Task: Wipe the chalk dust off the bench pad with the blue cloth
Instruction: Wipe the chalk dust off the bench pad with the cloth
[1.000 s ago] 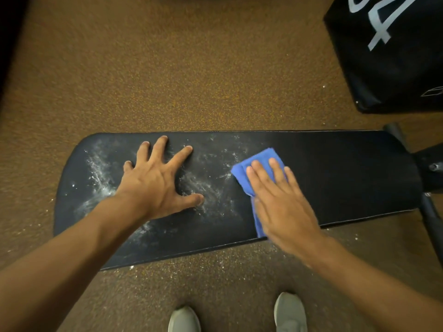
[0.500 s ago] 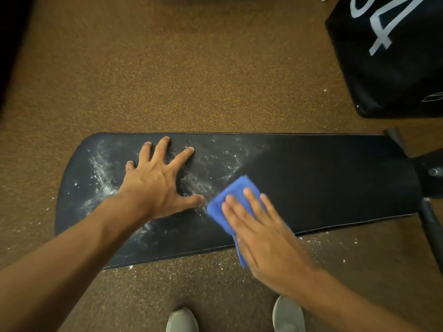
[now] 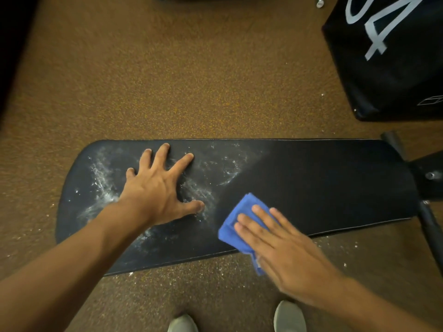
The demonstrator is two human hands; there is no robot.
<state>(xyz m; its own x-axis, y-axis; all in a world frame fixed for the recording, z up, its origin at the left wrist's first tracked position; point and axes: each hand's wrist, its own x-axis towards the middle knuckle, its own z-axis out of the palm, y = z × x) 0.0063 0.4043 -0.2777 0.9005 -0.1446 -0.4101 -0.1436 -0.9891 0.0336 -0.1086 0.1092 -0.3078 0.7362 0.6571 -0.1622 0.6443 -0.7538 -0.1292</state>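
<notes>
**Wiping chalk off pad, soft cloth under flat palm**

Left hand [image 3: 157, 188] is bracing on the bench pad [image 3: 323, 188], fingers spread flat, gripping nothing, sitting in chalk dust [image 3: 103, 185]. Pad's right half is looking clean. Blue cloth [image 3: 239, 224] is lying folded at the pad's near edge, right hand [image 3: 285, 248] pressing it down, fingers extended, not curled around it. Cloth looks light, limp, likely to bunch; best handled by pressing the palm on its middle.

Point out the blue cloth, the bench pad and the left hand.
blue cloth [image 3: 236, 220]: head view, exposed folded part.
bench pad [image 3: 323, 185]: head view, clean right half.
left hand [image 3: 155, 188]: head view, back of hand.
</notes>
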